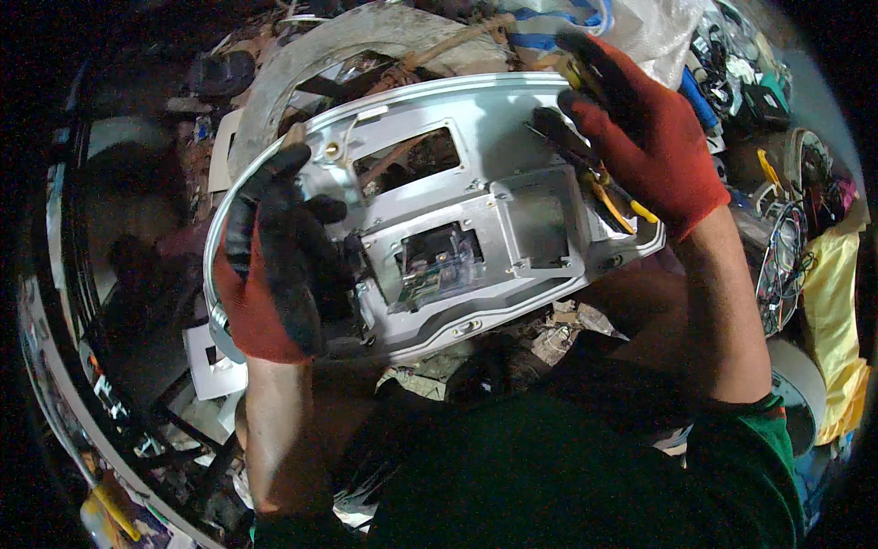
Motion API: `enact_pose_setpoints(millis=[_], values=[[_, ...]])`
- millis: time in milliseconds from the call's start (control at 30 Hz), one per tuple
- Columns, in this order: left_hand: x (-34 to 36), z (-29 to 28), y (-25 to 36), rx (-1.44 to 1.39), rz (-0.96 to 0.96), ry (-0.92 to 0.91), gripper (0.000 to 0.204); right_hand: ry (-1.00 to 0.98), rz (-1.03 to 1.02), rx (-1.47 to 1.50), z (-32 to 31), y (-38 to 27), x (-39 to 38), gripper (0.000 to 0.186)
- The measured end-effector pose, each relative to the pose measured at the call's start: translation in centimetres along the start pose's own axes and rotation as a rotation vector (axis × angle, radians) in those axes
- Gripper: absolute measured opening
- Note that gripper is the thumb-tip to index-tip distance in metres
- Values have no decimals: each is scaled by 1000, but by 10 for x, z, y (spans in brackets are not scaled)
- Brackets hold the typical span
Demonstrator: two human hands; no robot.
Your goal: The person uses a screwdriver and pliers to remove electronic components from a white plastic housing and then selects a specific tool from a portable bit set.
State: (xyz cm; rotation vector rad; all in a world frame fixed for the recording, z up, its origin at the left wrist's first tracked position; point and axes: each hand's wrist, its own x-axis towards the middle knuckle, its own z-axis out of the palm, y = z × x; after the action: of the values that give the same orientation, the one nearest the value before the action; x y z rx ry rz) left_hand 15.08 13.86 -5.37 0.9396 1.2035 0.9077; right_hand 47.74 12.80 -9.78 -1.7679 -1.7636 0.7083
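Note:
A pale grey moulded housing panel [476, 188], with a rounded left end and rectangular cut-outs, is tilted in front of me. My left hand [274, 247], in a red and black glove, is closed around its left end, thumb over the inner face. Above the panel's right part is my right hand [640, 128], gloved alike, its thumb and fingers curled about something yellowish that I cannot make out. Just under that palm are pliers [608, 197] with yellow and orange handles, over the panel's right end; whether they touch the hand is unclear. A clear piece with circuitry [442, 274] shows at the lower cut-out.
Behind the panel stands a round grey slab or rim [384, 37] amid debris. To the right are tangled cables [782, 265], yellow sheeting [832, 320] and a white woven sack [658, 37]. A dark frame [69, 274] curves along the left. A white plate [212, 361] lies beside my left forearm.

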Motion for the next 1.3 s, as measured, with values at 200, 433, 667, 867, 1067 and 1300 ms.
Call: enact_pose_setpoints(millis=[200, 433, 667, 867, 1067, 1300], values=[[-3, -10, 10, 44, 153, 135, 34, -69, -96, -228, 22, 7, -7, 53], [-6, -49, 17, 122, 427, 166, 35, -52, -94, -288, 29, -15, -11, 39], [-24, -66, 20, -17, 528, 90, 20, 17, -268, 52, 35, -32, -12, 20], [-47, -73, 21, 47, 483, 112, 27, -140, -118, -59, 33, -65, -23, 35], [-48, -66, 21, 200, 349, 66, 35, -108, -352, -24, 35, -56, -24, 22], [-50, -66, -4, 1319, 574, -163, 58, -627, -336, -404, 39, -66, -36, 67]])
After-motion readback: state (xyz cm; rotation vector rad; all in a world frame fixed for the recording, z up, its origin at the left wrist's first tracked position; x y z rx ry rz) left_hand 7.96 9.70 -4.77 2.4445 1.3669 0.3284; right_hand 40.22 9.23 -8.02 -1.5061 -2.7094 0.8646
